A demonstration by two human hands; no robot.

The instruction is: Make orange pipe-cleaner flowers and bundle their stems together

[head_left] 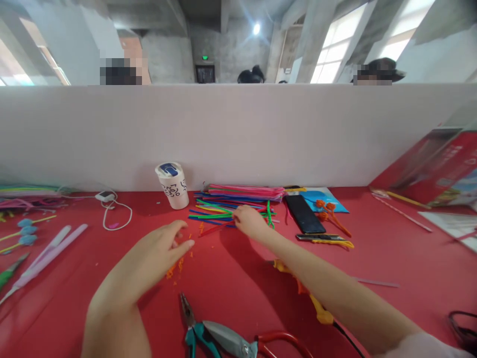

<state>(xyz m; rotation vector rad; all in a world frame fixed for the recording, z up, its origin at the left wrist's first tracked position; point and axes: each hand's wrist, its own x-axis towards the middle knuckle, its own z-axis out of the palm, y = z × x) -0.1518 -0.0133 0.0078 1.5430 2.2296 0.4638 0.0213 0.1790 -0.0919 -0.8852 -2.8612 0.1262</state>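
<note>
My left hand (164,248) hovers over the red table with its thumb and fingers apart, holding nothing. Orange fuzzy scraps (180,265) lie beside and below it. My right hand (249,221) reaches to the pile of coloured pipe cleaners (214,211) at the back, its fingers closed. A red pipe cleaner (216,228) runs leftward from those fingers. Past that hand stands a bent green pipe cleaner (269,216). A bundle of pink pipe cleaners (246,192) lies behind, against the white partition.
Teal-handled pliers (189,318) and red-handled shears (231,339) lie in front. A yellow glue gun (320,311) is partly under my right forearm. A white cup (173,188), black phone (304,214) and utility knife (320,237) sit further back. Heads show over the partition (238,134).
</note>
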